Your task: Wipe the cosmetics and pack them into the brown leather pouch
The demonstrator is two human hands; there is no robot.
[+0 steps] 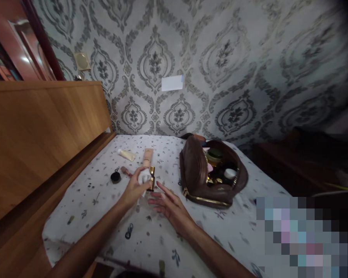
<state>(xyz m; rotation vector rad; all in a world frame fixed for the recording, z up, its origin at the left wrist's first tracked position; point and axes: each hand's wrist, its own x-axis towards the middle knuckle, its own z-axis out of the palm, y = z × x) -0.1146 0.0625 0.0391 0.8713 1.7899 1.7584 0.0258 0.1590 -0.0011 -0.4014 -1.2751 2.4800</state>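
My left hand (135, 188) is closed around a white wipe or tissue (144, 177) and a small gold item (152, 178) with a dark end. Just right of it, my right hand (169, 206) has its fingers spread and holds nothing. Beyond my hands lies a beige tube (147, 156), with a pale yellow tube (127, 155) to its left. A round black container (115, 177) and a slim pinkish tube (126, 171) rest left of my left hand. An unzipped brown bag (194, 166) with cosmetics inside stands to the right.
All of it is on a white patterned cloth (104, 200). A wooden panel (46, 127) borders the left side. Patterned wallpaper is behind, with a white card (172, 83) on it. Dark furniture (272, 166) stands at the right; the lower right corner is pixelated.
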